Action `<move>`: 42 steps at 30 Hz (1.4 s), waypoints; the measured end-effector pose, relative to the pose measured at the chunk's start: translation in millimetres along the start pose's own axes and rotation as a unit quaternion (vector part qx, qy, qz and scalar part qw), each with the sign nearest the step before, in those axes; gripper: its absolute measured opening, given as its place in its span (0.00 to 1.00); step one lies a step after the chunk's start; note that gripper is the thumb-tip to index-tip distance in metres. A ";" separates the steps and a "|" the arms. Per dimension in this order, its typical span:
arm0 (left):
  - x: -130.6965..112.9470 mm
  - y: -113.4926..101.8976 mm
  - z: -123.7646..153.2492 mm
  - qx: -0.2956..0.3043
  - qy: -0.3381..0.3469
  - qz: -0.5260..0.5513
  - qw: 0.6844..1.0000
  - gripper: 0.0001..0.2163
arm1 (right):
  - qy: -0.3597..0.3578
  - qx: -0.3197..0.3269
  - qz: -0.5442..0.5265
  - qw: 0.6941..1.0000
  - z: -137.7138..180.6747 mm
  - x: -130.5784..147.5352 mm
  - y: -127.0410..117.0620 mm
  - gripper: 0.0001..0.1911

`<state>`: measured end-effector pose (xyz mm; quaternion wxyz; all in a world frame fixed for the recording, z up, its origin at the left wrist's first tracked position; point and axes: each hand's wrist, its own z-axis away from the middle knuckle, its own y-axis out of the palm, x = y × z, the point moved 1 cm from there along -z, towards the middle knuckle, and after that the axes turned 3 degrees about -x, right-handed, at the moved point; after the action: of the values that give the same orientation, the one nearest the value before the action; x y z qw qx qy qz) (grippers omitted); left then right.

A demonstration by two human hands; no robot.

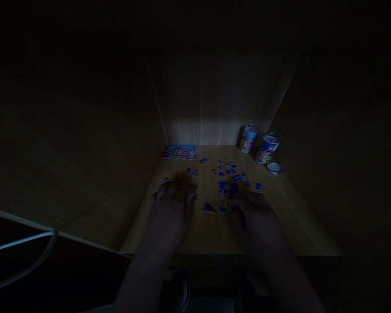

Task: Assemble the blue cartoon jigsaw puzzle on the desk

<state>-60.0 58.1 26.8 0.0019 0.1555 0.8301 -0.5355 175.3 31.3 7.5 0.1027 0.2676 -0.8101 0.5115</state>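
Several joined jigsaw puzzle pieces [228, 188] form a corner-like section on the wooden table, with a lower strip [211, 208] running left. At its right side my right hand [256, 213] has its fingers pinched on a jigsaw puzzle piece [227, 201], partly hidden by the fingertips. My left hand [170, 204] rests lower left of the loose pieces, thumb apart from the fingers, palm down. A small piece [197, 198] lies just beside its thumb. Another loose piece [164, 179] shows beyond its fingers. The light is very dim.
Loose blue and yellow pieces [220, 174] are scattered beyond my hands. A cartoon picture card [180, 152] lies at the back left. Two printed cans [248, 139] with clear tops stand back right, with a round metal lid [274, 168] beside them. Wooden panels [200, 100] enclose the table.
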 end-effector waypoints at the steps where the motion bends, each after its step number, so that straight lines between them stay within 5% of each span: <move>1: 4.2 1.6 -0.1 0.007 -0.005 -0.007 1.000 0.21 | -0.001 0.000 -0.001 1.000 -0.2 0.0 -0.2 0.08; 8: 9.0 -6.6 -3.1 0.042 -0.015 -0.012 0.999 0.15 | 0.007 0.005 -0.007 1.000 -1.2 1.7 -2.3 0.09; 16: 25.0 -24.3 4.7 0.122 -0.018 0.169 0.978 0.10 | 0.006 0.003 -0.002 1.000 -1.7 1.9 -1.8 0.08; 25: 19.7 -34.4 1.0 0.169 -0.059 0.133 0.975 0.05 | 0.007 0.011 -0.002 1.000 -1.3 3.3 -3.6 0.09; 42: 23.6 -21.5 2.6 0.144 -0.069 0.256 0.953 0.07 | 0.006 0.009 0.000 1.000 -2.0 4.0 -3.9 0.09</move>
<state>-88.4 53.8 40.8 0.1738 0.3243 0.6744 -0.6402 173.8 30.4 13.2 0.1052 0.2656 -0.8046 0.5205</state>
